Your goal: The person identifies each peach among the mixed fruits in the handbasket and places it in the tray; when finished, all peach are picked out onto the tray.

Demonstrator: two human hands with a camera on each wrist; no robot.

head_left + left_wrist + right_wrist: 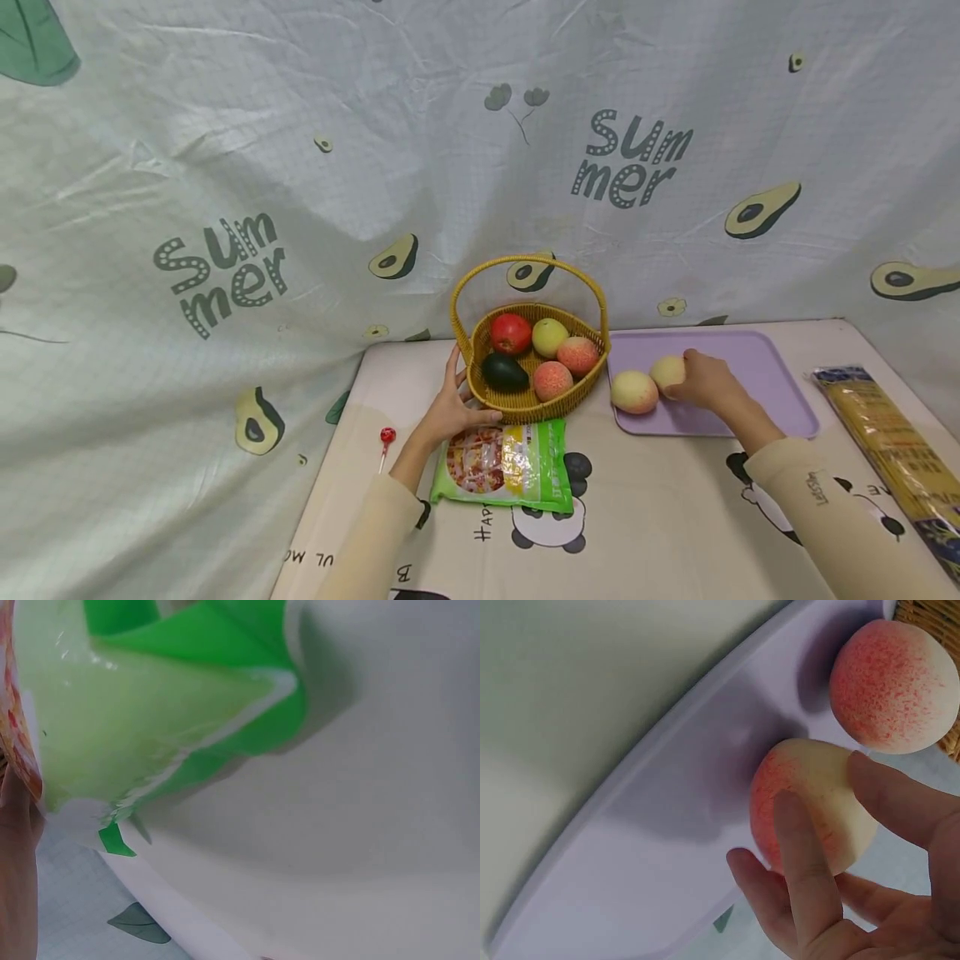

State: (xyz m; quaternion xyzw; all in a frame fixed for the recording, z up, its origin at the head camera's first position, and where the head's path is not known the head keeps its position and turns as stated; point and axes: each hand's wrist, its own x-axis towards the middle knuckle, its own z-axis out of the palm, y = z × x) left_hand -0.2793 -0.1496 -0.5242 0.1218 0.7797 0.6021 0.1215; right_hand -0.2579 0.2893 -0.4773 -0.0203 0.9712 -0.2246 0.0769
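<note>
A woven basket [600,367] with an arched handle holds a red fruit [511,334], a yellow-green fruit [550,337], a dark green avocado [504,372] and two reddish peaches [553,381]. Spread fingers of my left hand [450,410] rest against the basket's left side, the thumb at its lower front. On the purple tray [738,375], my right hand [708,381] grips a pale peach [667,374]. Its fingers and thumb surround that peach [814,802] in the right wrist view. Another peach [634,392] lies beside it at the tray's left edge.
A green food packet [498,467] lies before the basket, under my left wrist. The red lollipop [387,436] is left of it. A long yellow packet [885,442] lies along the right side. A printed curtain [450,167] hangs behind the table.
</note>
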